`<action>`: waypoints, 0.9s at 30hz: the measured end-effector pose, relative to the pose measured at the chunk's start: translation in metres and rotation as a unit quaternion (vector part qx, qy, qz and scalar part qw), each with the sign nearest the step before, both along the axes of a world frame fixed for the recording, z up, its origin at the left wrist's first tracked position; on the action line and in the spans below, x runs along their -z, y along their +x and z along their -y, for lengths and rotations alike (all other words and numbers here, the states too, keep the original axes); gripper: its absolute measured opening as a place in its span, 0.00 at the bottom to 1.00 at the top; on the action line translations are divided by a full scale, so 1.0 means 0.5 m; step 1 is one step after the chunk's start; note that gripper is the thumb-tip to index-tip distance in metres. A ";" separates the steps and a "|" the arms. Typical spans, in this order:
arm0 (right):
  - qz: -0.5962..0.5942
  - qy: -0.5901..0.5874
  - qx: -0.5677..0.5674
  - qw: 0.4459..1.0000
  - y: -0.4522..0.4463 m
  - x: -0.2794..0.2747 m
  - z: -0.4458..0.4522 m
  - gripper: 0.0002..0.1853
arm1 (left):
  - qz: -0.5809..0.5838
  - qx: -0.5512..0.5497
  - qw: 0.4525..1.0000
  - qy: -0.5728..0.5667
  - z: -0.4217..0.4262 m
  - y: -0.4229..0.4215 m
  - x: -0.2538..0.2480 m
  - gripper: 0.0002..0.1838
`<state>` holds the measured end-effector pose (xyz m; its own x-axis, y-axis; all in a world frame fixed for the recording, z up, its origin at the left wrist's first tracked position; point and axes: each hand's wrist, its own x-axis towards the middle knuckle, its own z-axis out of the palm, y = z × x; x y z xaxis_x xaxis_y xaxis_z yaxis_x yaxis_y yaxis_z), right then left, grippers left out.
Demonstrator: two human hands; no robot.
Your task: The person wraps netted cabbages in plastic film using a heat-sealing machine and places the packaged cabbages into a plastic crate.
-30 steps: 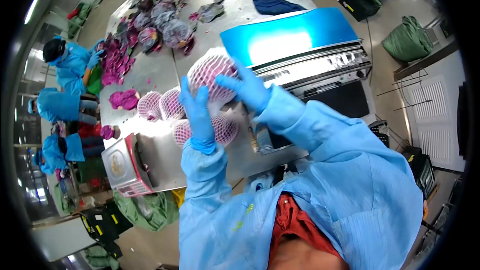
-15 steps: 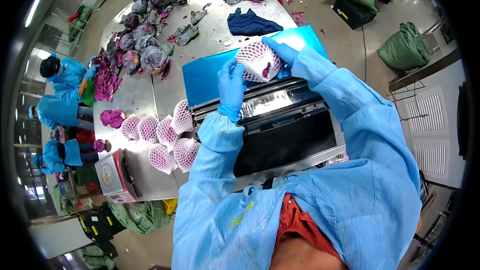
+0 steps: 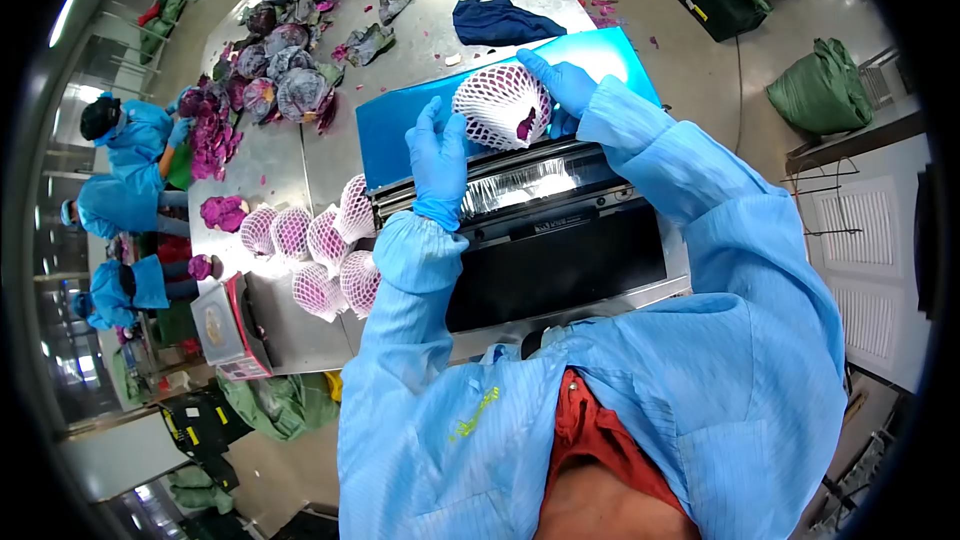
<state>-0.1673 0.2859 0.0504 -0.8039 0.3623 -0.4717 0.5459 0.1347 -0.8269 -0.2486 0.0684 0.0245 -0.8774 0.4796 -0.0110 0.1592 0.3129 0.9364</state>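
Observation:
A red cabbage in a white foam net [image 3: 500, 108] is over the blue panel of a wrapping machine [image 3: 560, 270]. My gloved right hand [image 3: 562, 90] grips the netted cabbage from its right side, fingers over the top and thumb lower down. On the other side my gloved left hand [image 3: 438, 158] is raised with its fingers stretched out, close to the net; whether it touches cannot be made out. Clear film [image 3: 535, 185] lies across the machine's roller area, just below the cabbage. Left of the machine stand several more netted cabbages [image 3: 325, 240].
Unwrapped cabbages [image 3: 300, 90] and loose purple leaves [image 3: 212, 145] are heaped on the metal table's [image 3: 330, 165] far left. A dark blue cloth [image 3: 505, 18] lies behind the machine. A box [image 3: 230, 328] sits at the near left corner. Co-workers [image 3: 130, 145] stand along the left edge.
My left hand has shifted left, away from the netted cabbage, and its fingers have straightened. My right hand keeps its grip while the cabbage has turned slightly.

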 end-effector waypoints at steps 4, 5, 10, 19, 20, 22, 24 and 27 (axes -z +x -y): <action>0.015 -0.006 0.020 1.000 0.027 0.003 -0.001 0.43 | -0.036 0.007 0.999 -0.030 0.038 0.025 -0.019 0.32; 0.000 -0.010 0.024 1.000 0.039 0.001 -0.006 0.42 | -0.059 0.012 0.998 -0.027 0.055 0.031 -0.019 0.31; 0.054 0.097 -0.008 0.994 0.160 -0.041 -0.057 0.26 | -0.014 0.074 0.991 -0.109 0.193 0.065 -0.039 0.32; 0.223 -0.022 0.065 0.972 0.289 -0.008 -0.073 0.20 | 0.120 0.098 0.959 -0.237 0.265 0.041 -0.026 0.22; 0.209 -0.052 0.079 0.973 0.289 0.007 -0.075 0.21 | 0.187 0.094 0.953 -0.221 0.247 0.044 -0.048 0.20; 0.194 -0.091 0.123 0.969 0.278 0.027 -0.063 0.17 | 0.301 0.073 0.939 -0.151 0.235 0.033 -0.040 0.12; 0.199 -0.122 0.136 0.963 0.264 0.046 -0.059 0.15 | 0.360 0.045 0.922 -0.137 0.226 0.018 -0.029 0.11; 0.206 -0.098 0.141 0.963 0.245 0.048 -0.051 0.12 | 0.408 0.029 0.905 -0.120 0.198 -0.002 -0.020 0.09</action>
<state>-0.0449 0.3112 0.0263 -0.4167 0.4100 -0.8113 0.8252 -0.2037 -0.5268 -0.2498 -0.0305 0.0345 -0.5035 0.4230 -0.7534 -0.5317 0.5356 0.6561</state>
